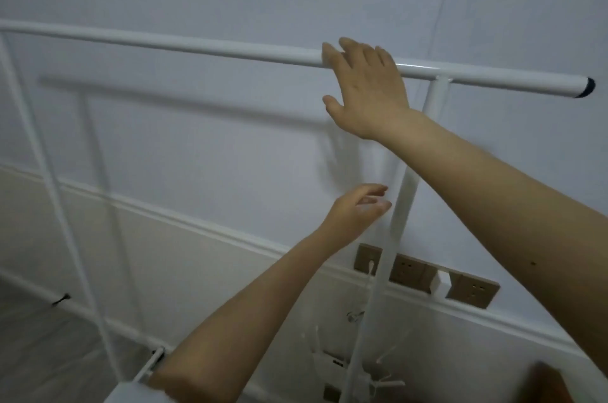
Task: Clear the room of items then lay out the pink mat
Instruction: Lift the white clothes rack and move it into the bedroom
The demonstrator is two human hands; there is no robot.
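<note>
A white metal clothes rack stands against the pale wall; its top bar (197, 45) runs across the view and ends in a black cap at the right. My right hand (365, 86) lies over this bar with fingers spread, near the joint with the right upright post (399, 215). My left hand (358, 208) hovers just left of that post, fingers loosely apart, holding nothing. No pink mat is in view.
Brown wall sockets (473, 290) sit low on the wall behind the post, one with a white plug (439, 282). A white router with antennas (332, 363) lies below. The rack's left upright (49, 178) and lower rail reach to the grey floor (49, 353).
</note>
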